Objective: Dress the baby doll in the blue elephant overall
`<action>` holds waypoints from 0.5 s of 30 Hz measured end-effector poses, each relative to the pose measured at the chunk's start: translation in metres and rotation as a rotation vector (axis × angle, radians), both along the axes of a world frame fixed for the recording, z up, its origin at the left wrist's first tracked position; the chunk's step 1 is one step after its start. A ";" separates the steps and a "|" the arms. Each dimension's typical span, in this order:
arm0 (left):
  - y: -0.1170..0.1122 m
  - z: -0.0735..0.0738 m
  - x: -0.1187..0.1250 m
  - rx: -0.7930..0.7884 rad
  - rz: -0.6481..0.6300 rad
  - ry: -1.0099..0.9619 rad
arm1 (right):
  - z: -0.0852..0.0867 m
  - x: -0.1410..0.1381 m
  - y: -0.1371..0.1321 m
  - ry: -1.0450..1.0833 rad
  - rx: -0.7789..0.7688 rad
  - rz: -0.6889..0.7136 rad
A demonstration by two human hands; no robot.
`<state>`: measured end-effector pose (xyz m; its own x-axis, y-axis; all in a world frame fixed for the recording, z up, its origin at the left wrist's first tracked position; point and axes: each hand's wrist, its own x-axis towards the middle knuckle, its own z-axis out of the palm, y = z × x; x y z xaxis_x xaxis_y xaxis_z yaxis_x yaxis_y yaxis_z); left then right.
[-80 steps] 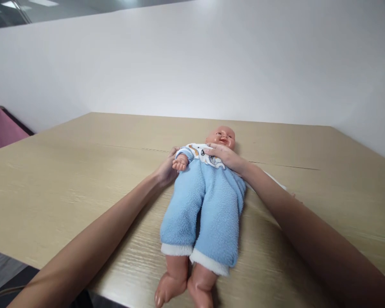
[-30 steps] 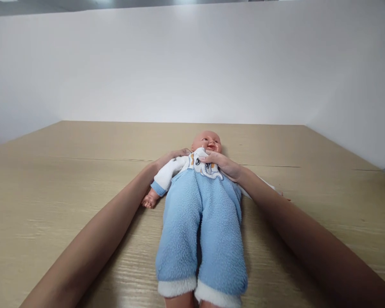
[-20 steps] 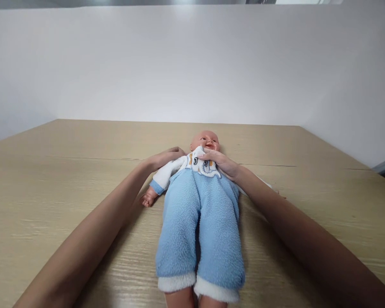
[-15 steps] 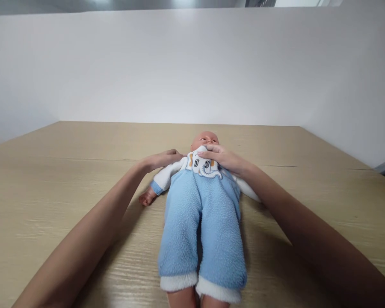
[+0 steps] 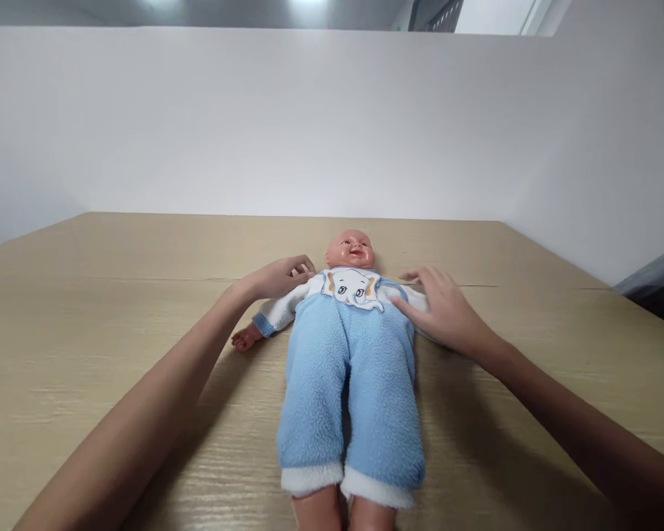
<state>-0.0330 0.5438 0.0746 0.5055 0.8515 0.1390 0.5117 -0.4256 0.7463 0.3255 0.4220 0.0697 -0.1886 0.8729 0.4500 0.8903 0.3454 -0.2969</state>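
A baby doll (image 5: pixel 350 346) lies on its back on a light wooden table (image 5: pixel 88 324), head away from me. It wears a fuzzy blue romper with white sleeves and an elephant patch on the chest. My left hand (image 5: pixel 277 277) rests on the doll's shoulder at the white sleeve, fingers curled over the fabric. My right hand (image 5: pixel 443 313) lies flat on the doll's other sleeve, fingers stretched out and holding nothing. That arm of the doll is hidden under my hand. The doll's bare feet run off the bottom edge.
A plain white wall (image 5: pixel 332 125) stands behind the table's far edge. A seam (image 5: pixel 144 278) crosses the tabletop at the doll's shoulder level. A dark object (image 5: pixel 661 291) shows past the table's right edge.
My right hand left the doll's chest and collar and moved right onto the sleeve, opening flat. The elephant patch now lies smooth and uncovered. My left hand stayed at the shoulder.
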 end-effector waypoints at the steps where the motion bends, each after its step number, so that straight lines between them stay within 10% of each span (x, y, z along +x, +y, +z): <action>1: -0.005 0.005 0.004 0.107 0.046 0.025 | -0.006 0.016 -0.012 -0.041 -0.009 -0.010; 4: -0.028 0.025 0.031 0.443 0.153 0.086 | -0.024 0.060 -0.044 -0.116 -0.082 -0.014; 8: -0.060 0.047 0.088 0.602 -0.048 0.205 | -0.039 0.091 -0.067 -0.078 -0.136 -0.008; 15: -0.062 0.034 0.143 0.587 -0.164 0.515 | -0.035 0.089 -0.070 0.183 -0.205 -0.034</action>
<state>0.1104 0.4815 0.1084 0.7408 0.6208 0.2567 0.6280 -0.7756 0.0635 0.4144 0.3517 0.0351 -0.0897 0.9536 0.2876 0.8253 0.2328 -0.5144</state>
